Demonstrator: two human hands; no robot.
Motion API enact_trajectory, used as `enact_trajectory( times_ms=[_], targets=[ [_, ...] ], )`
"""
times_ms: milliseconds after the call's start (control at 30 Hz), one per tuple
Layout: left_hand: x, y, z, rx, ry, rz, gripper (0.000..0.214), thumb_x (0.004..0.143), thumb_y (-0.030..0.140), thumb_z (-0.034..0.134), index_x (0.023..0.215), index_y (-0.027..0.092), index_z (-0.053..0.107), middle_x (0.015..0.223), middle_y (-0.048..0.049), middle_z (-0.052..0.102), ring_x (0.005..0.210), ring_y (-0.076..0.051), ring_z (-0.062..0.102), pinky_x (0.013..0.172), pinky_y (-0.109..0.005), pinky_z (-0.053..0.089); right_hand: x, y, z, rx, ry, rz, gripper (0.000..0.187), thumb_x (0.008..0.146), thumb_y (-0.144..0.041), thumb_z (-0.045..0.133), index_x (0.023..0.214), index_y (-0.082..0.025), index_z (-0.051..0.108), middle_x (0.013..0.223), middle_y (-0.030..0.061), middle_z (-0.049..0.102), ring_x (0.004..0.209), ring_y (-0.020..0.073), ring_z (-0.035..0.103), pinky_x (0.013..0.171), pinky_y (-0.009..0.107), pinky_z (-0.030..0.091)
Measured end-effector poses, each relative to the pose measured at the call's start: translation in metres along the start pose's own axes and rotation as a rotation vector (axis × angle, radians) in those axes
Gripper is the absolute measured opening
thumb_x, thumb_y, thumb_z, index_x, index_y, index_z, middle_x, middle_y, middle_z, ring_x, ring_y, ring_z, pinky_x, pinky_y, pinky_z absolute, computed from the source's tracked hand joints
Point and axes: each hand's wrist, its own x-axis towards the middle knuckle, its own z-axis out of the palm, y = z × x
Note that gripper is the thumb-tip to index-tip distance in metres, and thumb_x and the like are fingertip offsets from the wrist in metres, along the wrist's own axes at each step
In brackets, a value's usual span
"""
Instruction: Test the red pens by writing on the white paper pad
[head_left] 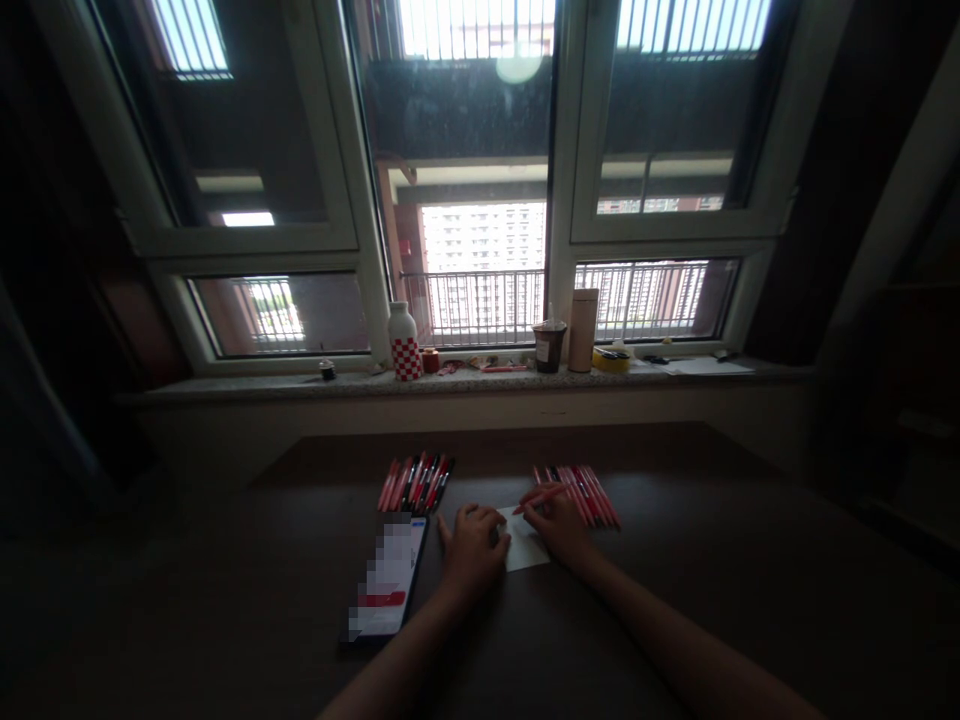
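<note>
Before me, a small white paper [527, 553] lies on the dark worktop [690, 610], between the hands. The right hand [562, 530] has its grip around a reddish pen [541, 498], which slants over the upper part of this paper; the left hand [474, 548] rests at the left edge, its grip released, fingers loosely bent, near a phone [397, 575]

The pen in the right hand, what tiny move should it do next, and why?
Maybe a short stroke on the paper: the right hand holds the pen angled toward it, and the left hand lies at its left edge. Whether pen and paper touch is unclear.
</note>
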Motion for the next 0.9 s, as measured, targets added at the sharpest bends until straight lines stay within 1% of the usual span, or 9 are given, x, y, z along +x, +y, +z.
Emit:
enact_trajectory(
  times_ms=[133, 267, 400, 567, 733, 900],
  targets=[
    [-0.0009, 0.0007, -0.001, -0.027, 0.014, 0.01, 0.021, 0.079, 0.033, 0.055, 0.098, 0.032, 0.064, 0.116, 0.0, 0.065, 0.123, -0.027, 0.042, 0.105, -0.069, 0.003, -0.0002, -0.0003, 0.0007, -0.045, -0.023, 0.002, 0.017, 0.064, -0.01, 0.067, 0.061, -0.026, 0.072, 0.073, 0.0021, 0.066, 0.082, 0.0214, 0.056, 0.079, 0.034, 0.038],
    [-0.0015, 0.0008, -0.0012, -0.032, 0.018, 0.017, 0.021, 0.079, 0.034, 0.056, 0.098, 0.031, 0.064, 0.116, -0.0009, 0.065, 0.122, -0.027, 0.042, 0.105, -0.07, 0.003, 0.0, 0.0005, 0.0009, -0.122, -0.049, -0.002, 0.017, 0.065, -0.011, 0.065, 0.063, -0.026, 0.072, 0.074, 0.0024, 0.067, 0.083, 0.0221, 0.056, 0.079, 0.035, 0.038],
    [-0.0008, 0.0002, -0.0005, -0.034, 0.029, 0.02, 0.021, 0.078, 0.034, 0.056, 0.097, 0.032, 0.064, 0.114, 0.0007, 0.066, 0.121, -0.027, 0.043, 0.104, -0.07, 0.003, 0.0002, 0.0006, 0.0008, -0.183, -0.055, -0.006, 0.014, 0.067, -0.014, 0.063, 0.064, -0.024, 0.072, 0.076, 0.003, 0.068, 0.085, 0.0224, 0.057, 0.081, 0.036, 0.039],
    [0.0, 0.0004, -0.0015, -0.014, -0.001, 0.003, 0.021, 0.079, 0.037, 0.056, 0.097, 0.032, 0.064, 0.116, 0.0008, 0.065, 0.122, -0.027, 0.042, 0.105, -0.069, 0.004, -0.0003, -0.0013, 0.0002, -0.261, -0.099, -0.008, 0.014, 0.07, -0.015, 0.059, 0.067, -0.02, 0.071, 0.078, 0.004, 0.068, 0.086, 0.0207, 0.058, 0.083, 0.033, 0.04],
    [-0.0004, 0.0012, -0.0027, -0.009, -0.008, -0.003, 0.021, 0.079, 0.038, 0.055, 0.098, 0.033, 0.063, 0.117, 0.0014, 0.065, 0.121, -0.026, 0.042, 0.105, -0.069, 0.004, 0.0002, -0.0002, 0.0, -0.307, -0.122, -0.014, 0.013, 0.071, -0.016, 0.058, 0.069, -0.019, 0.071, 0.079, 0.004, 0.068, 0.086, 0.0203, 0.059, 0.082, 0.032, 0.041],
    [-0.0008, 0.0028, -0.0025, 0.007, -0.002, -0.015, 0.021, 0.079, 0.037, 0.055, 0.098, 0.032, 0.064, 0.117, 0.0008, 0.065, 0.122, -0.026, 0.041, 0.106, -0.068, 0.005, 0.0004, 0.0046, 0.0018, -0.315, -0.101, 0.012, 0.01, 0.071, -0.017, 0.059, 0.07, -0.018, 0.069, 0.081, 0.0047, 0.067, 0.086, 0.0205, 0.059, 0.081, 0.032, 0.042]
  ],
)
